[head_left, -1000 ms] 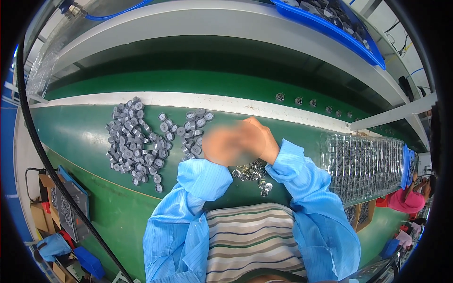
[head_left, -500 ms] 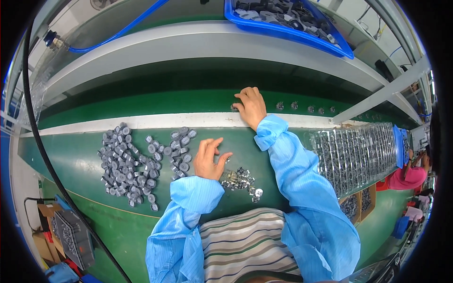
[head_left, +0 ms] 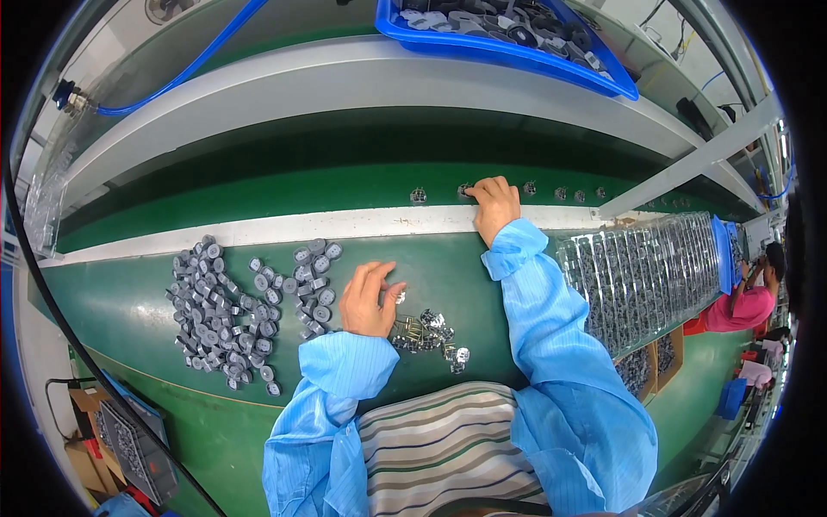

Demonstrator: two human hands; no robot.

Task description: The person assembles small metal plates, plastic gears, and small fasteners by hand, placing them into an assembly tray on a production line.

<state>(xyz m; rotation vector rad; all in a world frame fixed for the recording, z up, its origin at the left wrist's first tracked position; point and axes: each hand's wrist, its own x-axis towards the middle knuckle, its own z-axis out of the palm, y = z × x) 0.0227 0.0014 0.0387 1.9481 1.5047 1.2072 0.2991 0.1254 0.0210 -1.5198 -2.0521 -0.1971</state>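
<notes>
Dial: we are counting hours from each named hand, twelve pointing to the far side.
Left hand: we are seeing the left hand (head_left: 369,302) hovering low over the green bench (head_left: 448,267), its fingers curling and its thumb standing apart from them.
Nearest it: a lone metal part (head_left: 401,296) is lying just beside the thumb tip, toward three o'clock.
Right hand: we are finding the right hand (head_left: 498,207) reaching over the white rail (head_left: 319,231), at two o'clock from the left; the two hands are working apart.
Right fingertips: they are meeting a small metal piece (head_left: 463,189) on the green strip (head_left: 345,191); we are not managing to tell whether they are clamping it.
Row: other metal pieces are sitting spaced along the strip, one (head_left: 418,196) toward nine o'clock, several toward three.
Metal heap: shiny parts (head_left: 428,332) are lying loose at four o'clock from the left hand.
Grey pieces: a big pile (head_left: 207,332) is spreading at nine o'clock from it, a smaller cluster (head_left: 314,284) lying between.
Clear tray: compartments of a clear tray (head_left: 577,280) are holding parts at four o'clock from the right hand.
Blue tray: a blue tray (head_left: 500,57) is resting at twelve.
Co-worker: a person in pink (head_left: 748,308) is working beyond the clear tray.
</notes>
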